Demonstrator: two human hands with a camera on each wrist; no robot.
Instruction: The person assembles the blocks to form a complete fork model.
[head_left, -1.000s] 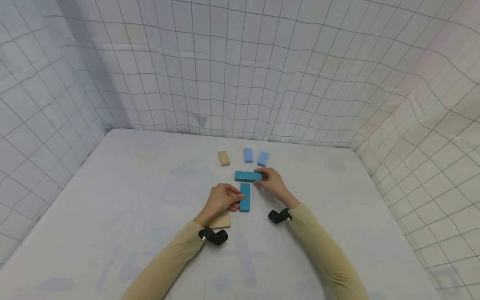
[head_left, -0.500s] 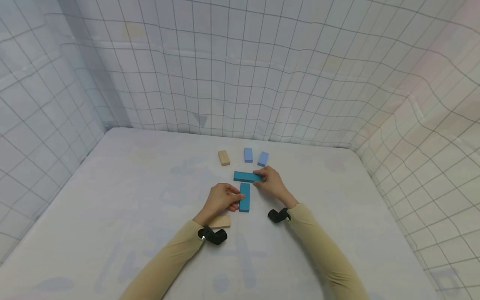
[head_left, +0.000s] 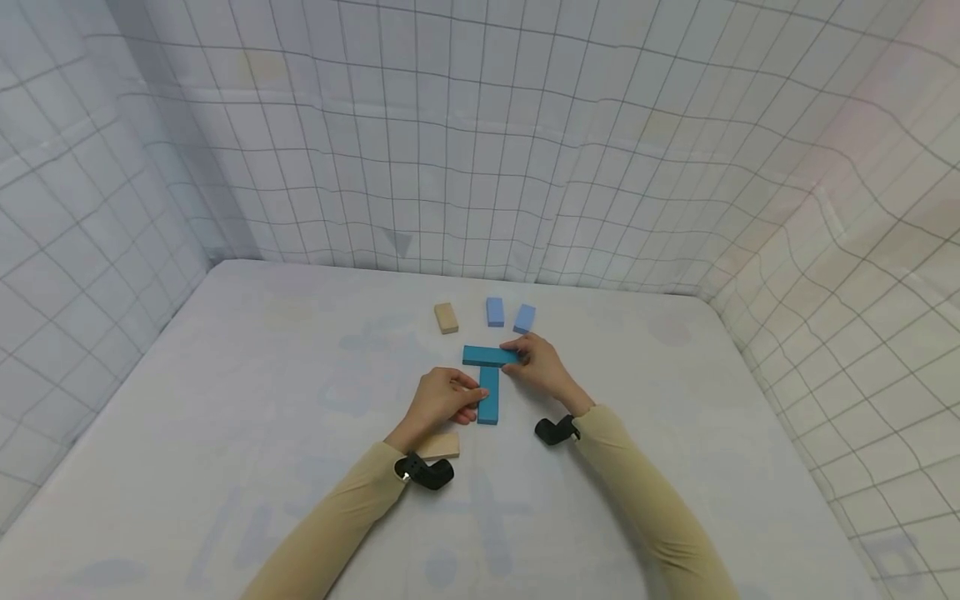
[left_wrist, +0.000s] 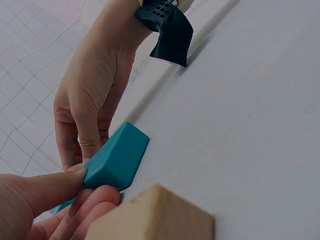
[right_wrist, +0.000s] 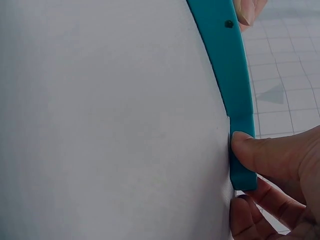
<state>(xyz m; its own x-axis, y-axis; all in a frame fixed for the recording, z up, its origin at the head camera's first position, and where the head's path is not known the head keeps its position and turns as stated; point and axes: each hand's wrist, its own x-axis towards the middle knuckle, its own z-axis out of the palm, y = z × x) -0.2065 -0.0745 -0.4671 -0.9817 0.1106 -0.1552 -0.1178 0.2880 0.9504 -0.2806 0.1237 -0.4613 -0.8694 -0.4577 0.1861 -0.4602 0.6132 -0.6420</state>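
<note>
Two long teal blocks lie on the table in a T shape in the head view. The crosswise block (head_left: pixel 482 356) is at the far end of the lengthwise block (head_left: pixel 488 410), right up against it. My right hand (head_left: pixel 546 368) pinches the crosswise block's right end between thumb and fingers. At the lengthwise block's left side, my left hand (head_left: pixel 441 398) pinches it, thumb (left_wrist: pixel 70 181) on top and fingers curled along the side. In the right wrist view, the teal surface (right_wrist: pixel 227 65) shows a small dark hole near the left fingertips.
A tan wooden block (head_left: pixel 442 447) lies partly under my left wrist. Behind the teal pieces sit a smaller tan block (head_left: pixel 446 317) and two light blue blocks (head_left: pixel 495 312). Grid-patterned curtains (head_left: pixel 480 167) hang around the white-covered table (head_left: pixel 300 400).
My right hand has slid the crosswise teal block slightly left across the end of the lengthwise one. The left hand and its block have stayed nearly still.
</note>
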